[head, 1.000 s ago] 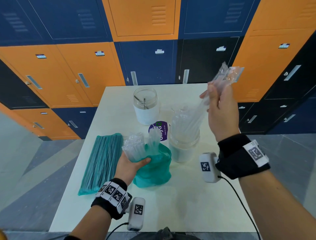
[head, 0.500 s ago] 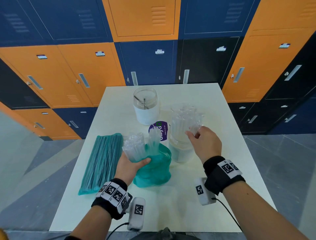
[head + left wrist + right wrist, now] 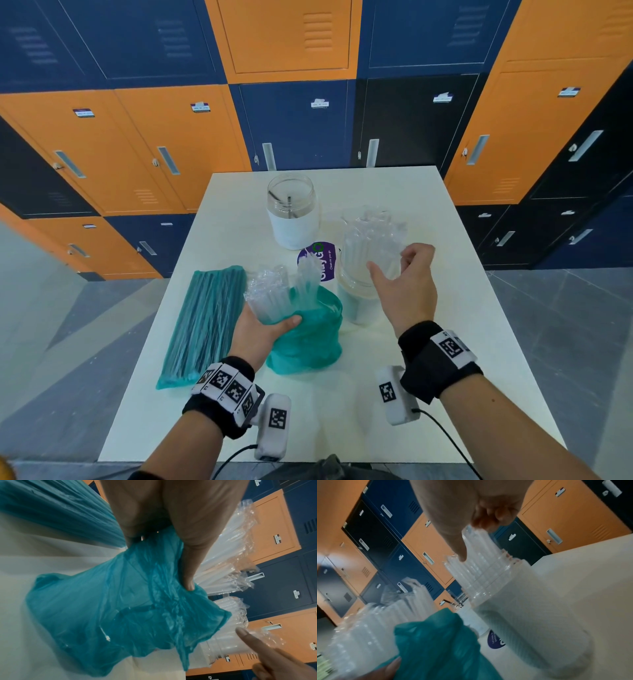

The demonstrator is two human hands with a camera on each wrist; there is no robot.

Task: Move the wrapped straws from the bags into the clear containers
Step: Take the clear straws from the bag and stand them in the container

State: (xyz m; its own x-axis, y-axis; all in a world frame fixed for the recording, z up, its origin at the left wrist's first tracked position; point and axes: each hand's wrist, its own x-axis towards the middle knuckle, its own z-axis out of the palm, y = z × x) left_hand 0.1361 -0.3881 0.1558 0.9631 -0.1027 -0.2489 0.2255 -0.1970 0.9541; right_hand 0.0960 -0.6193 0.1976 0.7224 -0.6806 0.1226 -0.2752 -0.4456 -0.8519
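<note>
My left hand grips the rolled-down rim of an open teal bag together with the bunch of clear-wrapped straws standing in it; its thumb presses on the teal film. My right hand hovers at the near clear container, which is packed with upright wrapped straws. Its thumb sticks out apart from the loosely curled fingers, which lie by the wrapper tops and hold nothing.
A second clear jar with a white band stands farther back, dark items inside. A sealed teal bag of straws lies flat at the left. A purple label sits between the jars. Blue and orange lockers back the white table.
My right hand came down from high on the right with a bunch of wrapped straws, set it in the near container and let go. The left hand has stayed on the bag.
</note>
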